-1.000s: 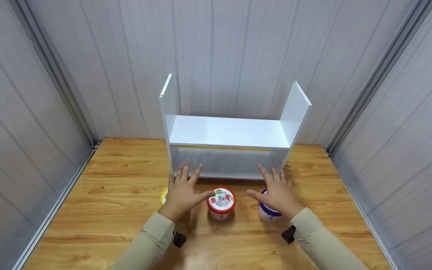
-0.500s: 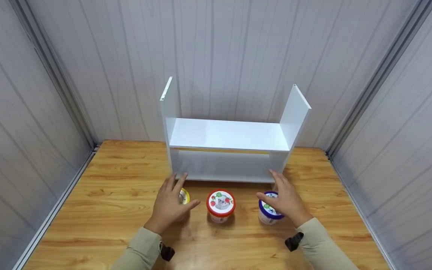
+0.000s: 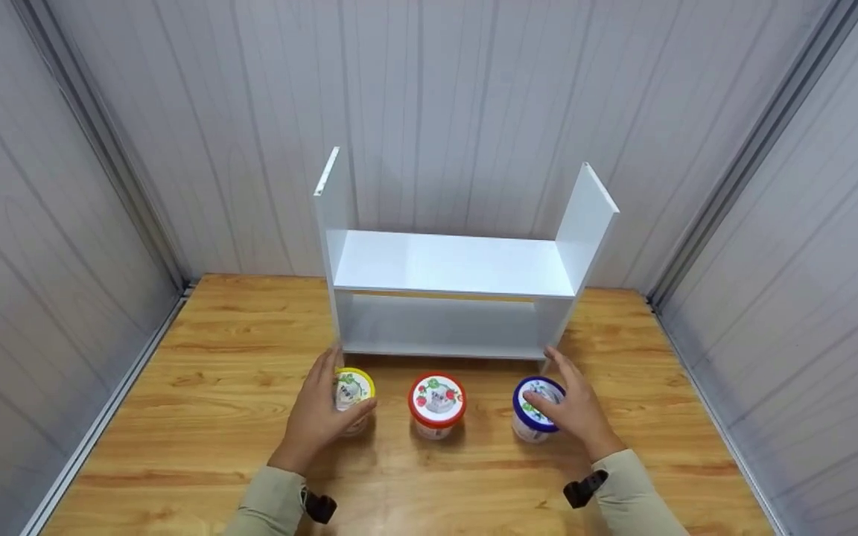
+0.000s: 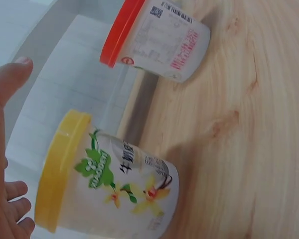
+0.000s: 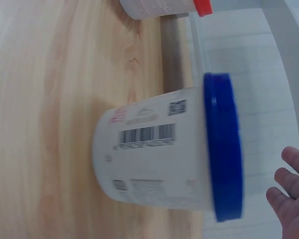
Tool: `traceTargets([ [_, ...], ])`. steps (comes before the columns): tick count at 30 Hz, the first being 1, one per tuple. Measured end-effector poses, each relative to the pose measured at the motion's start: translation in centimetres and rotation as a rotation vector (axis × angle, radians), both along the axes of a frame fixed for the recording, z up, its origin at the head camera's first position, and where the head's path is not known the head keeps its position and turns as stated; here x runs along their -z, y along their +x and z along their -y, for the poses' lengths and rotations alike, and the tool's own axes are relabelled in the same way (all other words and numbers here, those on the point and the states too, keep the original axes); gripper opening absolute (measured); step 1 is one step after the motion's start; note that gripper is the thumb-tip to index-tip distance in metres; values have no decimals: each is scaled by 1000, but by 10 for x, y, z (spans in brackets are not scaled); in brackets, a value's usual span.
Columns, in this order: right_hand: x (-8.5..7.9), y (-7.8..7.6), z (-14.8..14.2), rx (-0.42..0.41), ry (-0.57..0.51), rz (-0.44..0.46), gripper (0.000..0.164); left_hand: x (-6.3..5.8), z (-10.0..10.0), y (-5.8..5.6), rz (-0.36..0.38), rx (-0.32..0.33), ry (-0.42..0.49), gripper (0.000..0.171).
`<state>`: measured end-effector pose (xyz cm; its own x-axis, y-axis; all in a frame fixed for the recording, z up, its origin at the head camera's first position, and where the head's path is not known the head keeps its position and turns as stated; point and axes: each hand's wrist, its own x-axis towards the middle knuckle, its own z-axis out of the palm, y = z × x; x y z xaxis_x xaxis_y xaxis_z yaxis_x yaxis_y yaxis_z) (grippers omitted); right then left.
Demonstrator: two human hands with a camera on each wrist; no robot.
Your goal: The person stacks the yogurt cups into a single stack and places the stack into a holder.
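Observation:
Three lidded tubs stand upright in a row on the wooden table. My left hand point(image 3: 319, 409) is spread around the outer side of the yellow-lidded tub point(image 4: 109, 184), with its thumb and fingers apart in the left wrist view. At the right, the blue-lidded tub point(image 5: 157, 149) has my right hand point(image 3: 576, 406) beside and over its lid, fingers extended and apart from the lid in the right wrist view. Between them sits the red-lidded tub point(image 3: 436, 406), touched by neither hand. Both hands hold nothing.
A white two-tier shelf point(image 3: 451, 262) stands just behind the tubs, its side panels rising above the upper board. Wooden table point(image 3: 250, 350) surrounds it. Pale panelled walls point(image 3: 459, 112) enclose the back and both sides.
My left hand has moved left and back, uncovering the yellow-lidded tub. My right hand has shifted right beside the blue-lidded tub. The tubs and shelf have stayed in place.

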<state>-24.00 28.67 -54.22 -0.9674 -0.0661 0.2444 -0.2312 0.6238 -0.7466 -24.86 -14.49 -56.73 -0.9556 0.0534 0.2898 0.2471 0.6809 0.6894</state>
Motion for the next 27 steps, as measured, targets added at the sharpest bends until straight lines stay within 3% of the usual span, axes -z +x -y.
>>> traceTargets([
  [9, 21, 4, -5, 26, -89, 15, 93, 12, 8, 2, 28, -19, 96, 115],
  [15, 35, 7, -9, 26, -182, -23, 94, 23, 12, 4, 37, -10, 134, 112],
  [27, 61, 13, -12, 65, -455, 86, 92, 46, 18, 10, 146, -3, 338, 112],
])
